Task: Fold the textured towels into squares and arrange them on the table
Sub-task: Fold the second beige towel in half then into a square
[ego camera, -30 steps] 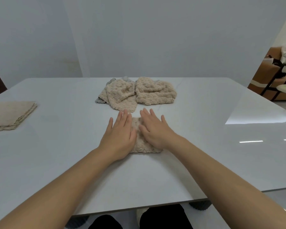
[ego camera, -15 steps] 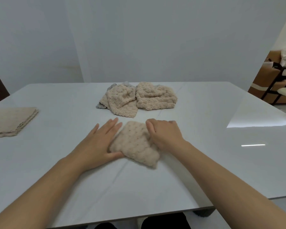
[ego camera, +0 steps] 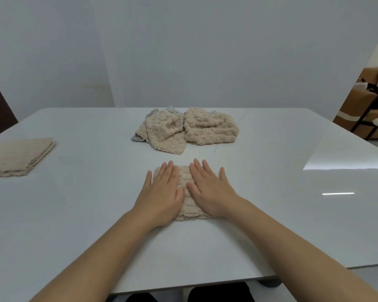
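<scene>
A beige textured towel [ego camera: 184,178], folded into a small square, lies flat on the white table [ego camera: 74,214] in front of me. My left hand [ego camera: 162,192] presses flat on its left half, fingers spread. My right hand [ego camera: 210,190] lies flat on its right half. Both palms cover most of the towel. Farther back sits a loose pile of unfolded beige towels [ego camera: 190,129], with a grey towel [ego camera: 138,138] peeking out beneath. A stack of folded beige towels [ego camera: 15,156] rests at the table's left edge.
A white wall stands behind the table. At the far right, off the table, are a brown box [ego camera: 354,114] and a black frame [ego camera: 371,112]. My dark-clad legs show under the near table edge.
Half a second ago my right hand gripped the towel, turned at an angle, while my left hand lay beside it. Now the towel lies square and both hands press flat on it.
</scene>
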`<state>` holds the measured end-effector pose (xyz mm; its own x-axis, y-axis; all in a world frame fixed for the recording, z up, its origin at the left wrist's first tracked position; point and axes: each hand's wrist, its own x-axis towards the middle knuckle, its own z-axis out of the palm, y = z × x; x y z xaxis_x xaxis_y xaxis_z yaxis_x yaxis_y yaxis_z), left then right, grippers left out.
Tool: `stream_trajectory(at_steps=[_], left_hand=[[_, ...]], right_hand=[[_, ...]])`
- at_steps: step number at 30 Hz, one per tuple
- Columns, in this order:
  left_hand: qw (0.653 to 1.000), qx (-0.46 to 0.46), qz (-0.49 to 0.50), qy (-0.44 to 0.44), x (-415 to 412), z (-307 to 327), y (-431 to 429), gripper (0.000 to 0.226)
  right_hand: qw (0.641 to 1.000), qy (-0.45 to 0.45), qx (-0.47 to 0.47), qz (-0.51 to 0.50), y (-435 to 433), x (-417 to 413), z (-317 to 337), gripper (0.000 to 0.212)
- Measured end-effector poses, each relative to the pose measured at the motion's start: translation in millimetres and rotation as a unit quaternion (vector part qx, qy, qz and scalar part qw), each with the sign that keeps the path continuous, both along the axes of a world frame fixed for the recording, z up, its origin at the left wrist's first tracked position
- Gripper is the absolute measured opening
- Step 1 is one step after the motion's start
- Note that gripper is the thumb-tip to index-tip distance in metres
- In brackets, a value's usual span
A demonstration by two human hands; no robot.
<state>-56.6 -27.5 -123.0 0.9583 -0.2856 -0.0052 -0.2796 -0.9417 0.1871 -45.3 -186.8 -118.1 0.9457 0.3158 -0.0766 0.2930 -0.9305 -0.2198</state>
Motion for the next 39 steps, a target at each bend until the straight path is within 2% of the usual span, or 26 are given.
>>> stream_trajectory(at_steps=[6,13,16,18,19,22,23,25,27,30,31,32,33,34,36,38,39], left_hand=[[0.999,0.029,0.006,0.014,-2,4,-2,0.06],[1.0,0.009,0.016,0.016,-3,7,5,0.06],[0.995,-0.071,0.066,-0.001,-2,11,7,0.061],[0.97,-0.171,0.172,-0.03,3,21,15,0.057],[0.952,-0.211,0.219,-0.016,5,26,20,0.054],[0.871,-0.372,0.284,0.15,12,43,26,0.033],[0.853,-0.389,0.286,0.2,13,47,25,0.029],[0.859,-0.361,0.271,0.241,15,52,23,0.028],[0.858,-0.382,0.243,0.243,17,52,23,0.025],[0.818,-0.476,0.215,0.24,19,48,28,0.02],[0.811,-0.489,0.216,0.236,18,46,29,0.018],[0.819,-0.482,0.218,0.221,17,43,29,0.015],[0.844,-0.45,0.22,0.194,16,40,29,0.013],[0.879,-0.392,0.221,0.16,15,38,29,0.015],[0.948,-0.209,0.229,0.07,11,36,28,0.03],[0.973,-0.059,0.216,-0.061,7,35,27,0.04],[0.977,-0.037,0.182,-0.103,6,32,26,0.044]], right_hand=[[1.0,0.004,-0.023,-0.006,2,1,3,0.06],[1.0,-0.002,-0.02,0.01,2,-4,7,0.058],[1.0,0.009,0.026,-0.003,-1,-5,7,0.058],[0.996,0.008,0.08,-0.031,-4,-6,10,0.057],[0.995,0.005,0.091,-0.044,-5,-8,10,0.057],[0.995,-0.001,0.077,-0.059,-2,-13,2,0.056],[0.995,-0.003,0.078,-0.063,-1,-13,1,0.057],[0.994,-0.013,0.093,-0.064,0,-11,1,0.059],[0.987,-0.012,0.149,-0.063,-1,-8,3,0.064],[0.947,-0.002,0.307,-0.092,-2,-4,9,0.074],[0.939,-0.01,0.328,-0.102,-1,-2,12,0.074],[0.944,-0.024,0.313,-0.103,0,0,14,0.073],[0.956,-0.039,0.275,-0.099,2,1,14,0.069],[0.968,-0.049,0.231,-0.087,4,1,15,0.065],[0.984,-0.042,0.165,-0.053,11,0,15,0.059],[0.993,-0.039,0.113,-0.017,17,-1,16,0.056],[0.996,-0.039,0.085,-0.001,19,-2,16,0.056]])
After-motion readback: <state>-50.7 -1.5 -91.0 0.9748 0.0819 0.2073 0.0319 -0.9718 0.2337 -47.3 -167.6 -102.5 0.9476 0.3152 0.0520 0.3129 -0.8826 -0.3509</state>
